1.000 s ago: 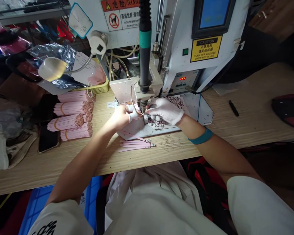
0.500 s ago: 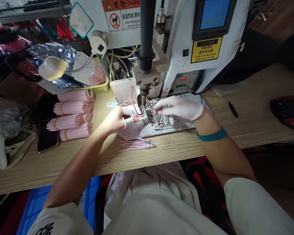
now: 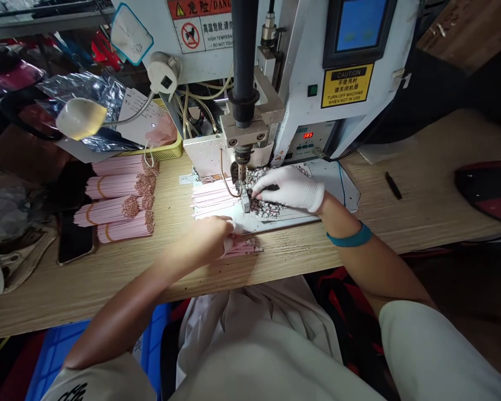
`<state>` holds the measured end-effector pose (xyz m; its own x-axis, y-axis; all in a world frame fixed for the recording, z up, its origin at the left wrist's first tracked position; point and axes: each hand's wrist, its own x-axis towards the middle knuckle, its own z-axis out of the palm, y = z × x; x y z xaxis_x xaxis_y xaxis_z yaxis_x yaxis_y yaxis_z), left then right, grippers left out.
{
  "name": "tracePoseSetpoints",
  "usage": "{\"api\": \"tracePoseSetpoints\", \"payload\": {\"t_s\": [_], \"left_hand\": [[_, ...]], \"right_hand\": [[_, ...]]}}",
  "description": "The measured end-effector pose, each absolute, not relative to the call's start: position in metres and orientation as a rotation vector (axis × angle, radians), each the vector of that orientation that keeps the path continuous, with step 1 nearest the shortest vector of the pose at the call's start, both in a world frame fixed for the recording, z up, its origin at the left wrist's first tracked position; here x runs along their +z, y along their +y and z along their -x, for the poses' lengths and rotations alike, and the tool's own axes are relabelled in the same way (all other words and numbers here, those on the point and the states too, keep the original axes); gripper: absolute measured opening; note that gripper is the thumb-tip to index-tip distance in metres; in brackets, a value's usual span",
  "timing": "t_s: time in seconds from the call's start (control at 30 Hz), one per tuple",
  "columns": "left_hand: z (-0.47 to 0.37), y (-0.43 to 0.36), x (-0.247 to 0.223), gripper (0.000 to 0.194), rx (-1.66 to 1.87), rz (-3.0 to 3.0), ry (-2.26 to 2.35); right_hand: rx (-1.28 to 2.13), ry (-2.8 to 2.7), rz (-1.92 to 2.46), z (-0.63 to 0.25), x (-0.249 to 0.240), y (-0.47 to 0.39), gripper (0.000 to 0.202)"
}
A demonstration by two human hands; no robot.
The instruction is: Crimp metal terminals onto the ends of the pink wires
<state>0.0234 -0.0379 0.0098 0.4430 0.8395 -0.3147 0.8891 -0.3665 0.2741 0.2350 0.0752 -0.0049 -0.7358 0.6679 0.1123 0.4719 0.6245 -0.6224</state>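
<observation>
My left hand [image 3: 217,238], with white covers on some fingers, is closed and turned down over several pink strips [image 3: 242,248] with small pale end pieces at the table's front. Its fingertips are mostly hidden, so what they hold does not show. My right hand [image 3: 294,186], in a white glove, pinches its fingertips together just right of a small grey metal block [image 3: 245,201]. Anything between those fingertips is too small to make out. A heap of small grey-white pieces [image 3: 269,209] lies under and around this hand. Left of the block, more pink strips [image 3: 212,197] lie side by side.
A vertical machine head [image 3: 242,159] hangs over the block, beside a thin bent copper tube [image 3: 222,172]. Bundles of pink strips [image 3: 117,185], a black phone [image 3: 77,239] and a yellow basket [image 3: 171,150] sit at left. A black pen-like item [image 3: 393,185] lies right.
My left hand has moved from the metal block down toward the front strips. My right hand has moved left to the block, its fingers now pinched. The view has shifted slightly.
</observation>
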Motion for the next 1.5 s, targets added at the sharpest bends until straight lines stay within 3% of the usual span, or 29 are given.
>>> {"api": "tracePoseSetpoints", "payload": {"t_s": [0.17, 0.3, 0.43, 0.63, 0.77, 0.97, 1.07, 1.17, 1.5], "left_hand": [[-0.007, -0.011, -0.007, 0.024, 0.103, -2.362, 1.808], [-0.003, 0.0, -0.019, 0.02, 0.129, -2.376, 1.789], [-0.007, -0.003, -0.019, 0.022, 0.066, -2.465, 1.815], [-0.011, -0.003, -0.014, 0.022, -0.01, -2.601, 1.751], [-0.01, -0.001, -0.015, 0.021, 0.005, -2.592, 1.723], [-0.01, -0.005, -0.013, 0.022, -0.004, -2.613, 1.714], [-0.009, -0.005, -0.006, 0.022, 0.307, -2.397, 1.712], [-0.008, 0.0, -0.001, 0.01, 0.59, -1.951, 1.55], [-0.003, 0.012, -0.02, 0.027, 0.715, -1.525, 1.33]], "right_hand": [[0.466, -2.766, 0.935, -0.223, -0.013, 0.069, 0.017], [0.421, -2.766, 0.961, -0.219, -0.014, 0.068, 0.015], [0.654, -2.528, 0.989, -0.223, -0.01, 0.07, 0.01], [1.603, -1.814, 1.075, -0.222, -0.012, 0.069, 0.009], [1.805, -1.637, 1.047, -0.216, -0.013, 0.066, 0.011], [1.866, -1.564, 1.076, -0.208, -0.012, 0.064, 0.014], [1.813, -1.6, 1.098, -0.206, -0.013, 0.064, 0.015], [1.805, -1.624, 1.081, -0.205, -0.014, 0.064, 0.014], [1.789, -1.643, 1.057, -0.205, -0.014, 0.063, 0.01]]}}
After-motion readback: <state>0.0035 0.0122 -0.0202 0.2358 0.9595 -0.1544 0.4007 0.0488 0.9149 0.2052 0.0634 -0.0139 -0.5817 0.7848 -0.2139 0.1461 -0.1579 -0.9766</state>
